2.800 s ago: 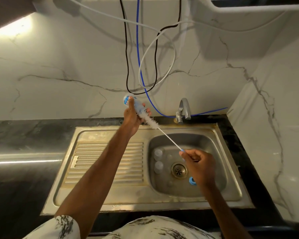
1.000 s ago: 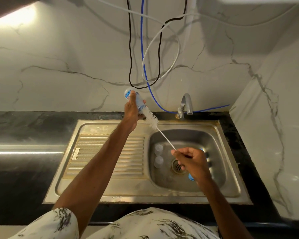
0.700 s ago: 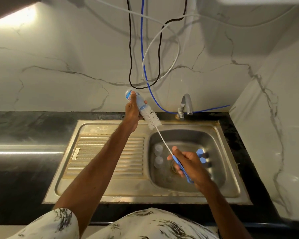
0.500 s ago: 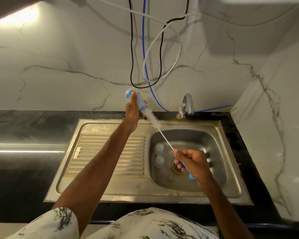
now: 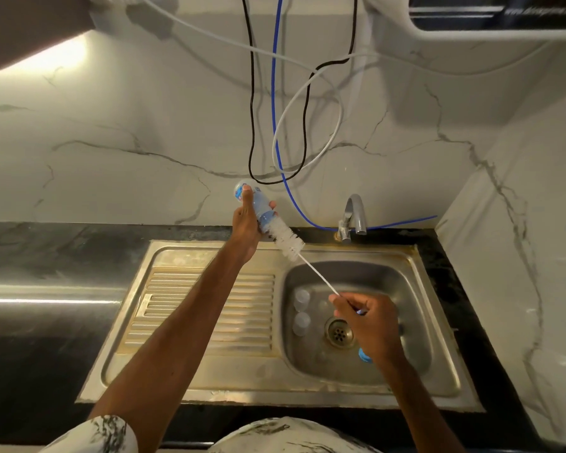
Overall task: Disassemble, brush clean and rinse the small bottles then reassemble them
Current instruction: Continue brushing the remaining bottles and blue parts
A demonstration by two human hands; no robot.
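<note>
The brush [image 5: 288, 240] tip is hidden inside the bottle [image 5: 261, 207]; the right hand [image 5: 370, 325] covers most of its handle.

A stainless steel sink [image 5: 275, 384] sits in a black countertop [image 5: 46, 250] — ribbed drainboard [image 5: 183, 308] left, round drain strainer [image 5: 339, 333] in the basin, chrome tap [image 5: 355, 210] behind it. On the white marbled wall [image 5: 111, 125] hang a black cable [image 5: 251, 125], a blue tube [image 5: 273, 93] and a looped white hose [image 5: 340, 116], below what may be a water purifier [image 5: 471, 34].
</note>
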